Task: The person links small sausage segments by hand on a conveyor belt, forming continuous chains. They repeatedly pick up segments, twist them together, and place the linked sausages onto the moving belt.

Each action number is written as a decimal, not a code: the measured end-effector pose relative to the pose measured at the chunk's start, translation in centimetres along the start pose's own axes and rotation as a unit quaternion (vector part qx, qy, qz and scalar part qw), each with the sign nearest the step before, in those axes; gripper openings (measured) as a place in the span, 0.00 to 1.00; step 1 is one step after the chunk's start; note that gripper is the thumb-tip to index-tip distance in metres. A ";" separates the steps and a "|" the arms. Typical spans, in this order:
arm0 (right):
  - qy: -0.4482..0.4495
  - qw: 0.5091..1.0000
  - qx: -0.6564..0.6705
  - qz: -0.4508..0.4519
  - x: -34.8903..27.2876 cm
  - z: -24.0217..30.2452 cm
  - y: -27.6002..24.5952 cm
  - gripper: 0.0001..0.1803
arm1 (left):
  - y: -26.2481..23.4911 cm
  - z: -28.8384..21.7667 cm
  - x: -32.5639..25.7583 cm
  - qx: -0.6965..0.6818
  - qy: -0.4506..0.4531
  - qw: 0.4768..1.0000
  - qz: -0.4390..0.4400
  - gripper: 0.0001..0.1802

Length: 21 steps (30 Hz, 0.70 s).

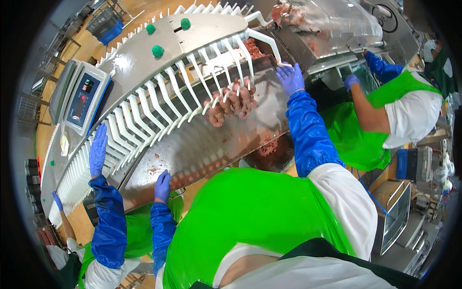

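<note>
My right hand (291, 79), in a blue glove, is raised at the tip of a long white hook (267, 40). Its fingers look stretched and apart, and the hook's end crosses them. At the near edge of a wet metal tray (207, 147) is my left hand (162, 187), also gloved, its fingers extended and nothing visible in them. Pinkish sausage links (233, 102) hang in a bunch from several white hooks above the tray. More white hooks (144, 111) line the curved steel conveyor (130, 50).
Left of me, a co-worker's gloved hand (97, 150) is by the hooks, near a digital scale (84, 103). To the right, another person in a green apron (363, 139) reaches toward a machine. Ground meat (253, 49) lies behind the hooks; a bin (272, 151) with meat scraps stands below the tray.
</note>
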State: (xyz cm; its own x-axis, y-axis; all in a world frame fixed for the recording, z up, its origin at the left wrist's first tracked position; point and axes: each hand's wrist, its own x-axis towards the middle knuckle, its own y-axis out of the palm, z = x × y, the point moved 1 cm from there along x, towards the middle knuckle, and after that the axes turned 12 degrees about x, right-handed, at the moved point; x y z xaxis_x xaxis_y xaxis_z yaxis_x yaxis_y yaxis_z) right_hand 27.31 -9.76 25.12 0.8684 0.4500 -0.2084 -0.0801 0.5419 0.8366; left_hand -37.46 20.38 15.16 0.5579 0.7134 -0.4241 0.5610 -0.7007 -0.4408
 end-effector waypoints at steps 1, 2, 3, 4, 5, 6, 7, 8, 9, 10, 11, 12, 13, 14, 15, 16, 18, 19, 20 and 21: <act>-0.018 1.000 0.007 0.004 2.1 0.3 0.9 0.31 | -0.6 0.5 -1.1 -0.012 -0.024 1.000 -0.004 0.23; -0.033 0.999 0.015 0.036 4.1 0.5 1.8 0.32 | -1.1 0.8 -2.1 -0.026 -0.018 0.999 -0.016 0.23; -0.048 0.996 0.024 0.067 5.8 0.7 2.6 0.33 | -1.9 1.0 -3.2 -0.040 -0.012 0.999 -0.029 0.23; -0.059 0.996 0.041 0.054 7.3 0.6 3.1 0.34 | -2.3 1.3 -4.4 -0.043 -0.035 0.997 -0.049 0.24; -0.061 0.994 0.046 0.077 8.7 0.7 3.8 0.34 | -2.6 1.4 -5.6 -0.048 -0.022 0.997 -0.056 0.24; -0.061 0.995 0.056 0.052 9.9 1.0 4.2 0.34 | -2.9 1.7 -7.2 -0.043 -0.039 0.996 -0.067 0.24; -0.075 0.995 0.051 0.041 10.9 1.1 4.4 0.34 | -3.2 1.9 -8.7 -0.034 -0.059 0.995 -0.078 0.25; -0.074 0.994 0.059 0.053 11.7 1.1 4.5 0.35 | -3.3 2.1 -10.0 -0.030 -0.083 0.993 -0.083 0.25; -0.070 0.993 0.074 0.059 12.4 1.0 4.6 0.36 | -3.4 2.4 -11.4 -0.025 -0.111 0.990 -0.088 0.25; -0.063 0.991 0.101 0.058 12.9 0.9 4.6 0.36 | -3.4 2.8 -12.8 -0.025 -0.133 0.986 -0.093 0.26; -0.055 0.988 0.122 0.080 13.4 0.7 4.6 0.37 | -3.3 3.2 -14.0 -0.019 -0.154 0.984 -0.090 0.26; -0.062 0.987 0.121 0.090 13.9 0.6 4.7 0.38 | -3.2 3.7 -14.9 -0.021 -0.165 0.982 -0.090 0.26; -0.061 0.985 0.130 0.096 14.2 0.4 4.7 0.39 | -3.0 4.3 -15.7 -0.027 -0.183 0.979 -0.090 0.26; -0.062 0.984 0.141 0.084 14.5 0.2 4.7 0.39 | -2.9 4.8 -16.5 -0.020 -0.189 0.977 -0.094 0.26; -0.050 0.978 0.162 0.121 14.7 0.0 4.9 0.40 | -2.8 5.3 -17.3 -0.015 -0.204 0.974 -0.096 0.26; -0.040 0.972 0.184 0.138 14.8 -0.2 5.0 0.40 | -2.7 5.9 -17.9 -0.019 -0.232 0.968 -0.098 0.26; -0.032 0.964 0.209 0.162 15.0 -0.3 5.2 0.41 | -2.5 6.8 -18.9 -0.013 -0.249 0.963 -0.098 0.25; -0.030 0.967 0.201 0.153 15.1 -0.3 5.3 0.40 | -2.5 7.2 -19.3 -0.026 -0.271 0.957 -0.101 0.25; -0.029 0.970 0.193 0.143 15.1 -0.2 5.3 0.40 | -2.4 7.5 -19.5 -0.023 -0.266 0.959 -0.097 0.25; -0.030 0.973 0.175 0.147 15.2 -0.1 5.4 0.39 | -2.4 7.8 -19.7 -0.033 -0.267 0.958 -0.098 0.24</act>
State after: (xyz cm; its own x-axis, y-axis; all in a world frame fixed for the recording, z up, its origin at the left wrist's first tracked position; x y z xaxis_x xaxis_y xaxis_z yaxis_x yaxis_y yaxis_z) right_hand 40.05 0.09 26.45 0.8609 0.5010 0.0879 -0.1680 0.1168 0.9789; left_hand -54.56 8.08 18.39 0.0554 0.7211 -0.6906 0.6697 -0.5398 -0.5100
